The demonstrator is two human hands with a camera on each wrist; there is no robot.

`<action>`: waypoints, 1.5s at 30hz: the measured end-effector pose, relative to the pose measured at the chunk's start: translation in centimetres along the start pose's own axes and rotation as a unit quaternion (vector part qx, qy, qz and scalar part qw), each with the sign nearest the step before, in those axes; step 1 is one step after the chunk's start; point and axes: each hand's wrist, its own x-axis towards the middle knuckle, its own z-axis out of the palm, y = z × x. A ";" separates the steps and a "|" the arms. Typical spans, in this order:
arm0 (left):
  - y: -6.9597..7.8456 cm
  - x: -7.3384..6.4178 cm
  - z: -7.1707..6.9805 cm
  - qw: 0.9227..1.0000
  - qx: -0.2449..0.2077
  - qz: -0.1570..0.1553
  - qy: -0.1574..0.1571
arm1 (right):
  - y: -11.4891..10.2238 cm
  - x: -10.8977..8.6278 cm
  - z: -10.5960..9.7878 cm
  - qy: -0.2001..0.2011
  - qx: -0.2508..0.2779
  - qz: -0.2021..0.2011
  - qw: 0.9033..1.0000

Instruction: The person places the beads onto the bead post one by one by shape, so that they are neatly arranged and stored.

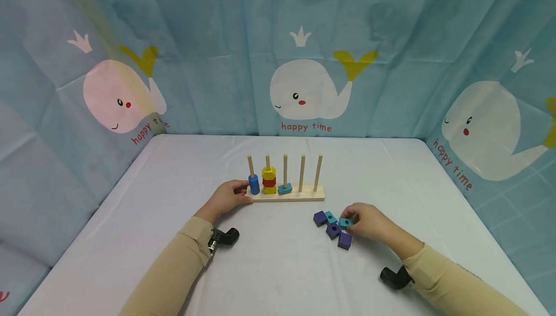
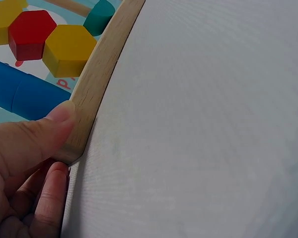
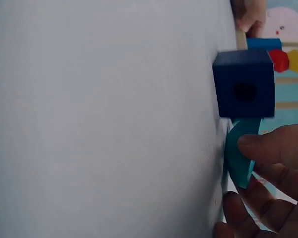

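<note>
My left hand [image 1: 227,197] grips the left end of a wooden peg stand [image 2: 102,69], thumb on its front edge and fingers bent round the end. Blue cylinder beads [image 1: 254,185] sit on the stand's first peg. On the second, a red bead [image 1: 269,182] lies between yellow hexagonal beads [image 2: 69,49]. A teal bead [image 1: 284,189] is at the foot of the third peg; the other two pegs are bare. With thumb and fingers my right hand [image 1: 368,220] pinches a teal block [image 3: 240,153] with a hole, close to the tabletop.
Beside the right hand lie several purple cubes [image 1: 333,230] with holes and another teal block [image 1: 330,217]. A white cloth covers the table [image 1: 278,267]. Behind it hangs a blue whale-print curtain [image 1: 217,94]. Black devices [image 1: 396,278] are strapped at both wrists.
</note>
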 end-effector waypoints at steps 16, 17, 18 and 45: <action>0.0 0.1 0.1 1.000 0.000 -0.016 -0.001 | -4.8 1.7 -5.8 0.055 -0.004 -0.053 0.997; 0.1 0.1 0.0 1.000 -0.001 -0.015 0.000 | -5.2 1.9 -6.1 0.061 -0.006 -0.056 0.997; 0.1 0.1 0.0 1.000 -0.001 -0.016 -0.001 | -5.6 2.2 -6.4 0.069 -0.008 -0.059 0.996; 0.0 0.1 0.0 1.000 -0.004 -0.015 -0.006 | -14.6 8.1 -5.3 0.109 0.093 -0.133 0.981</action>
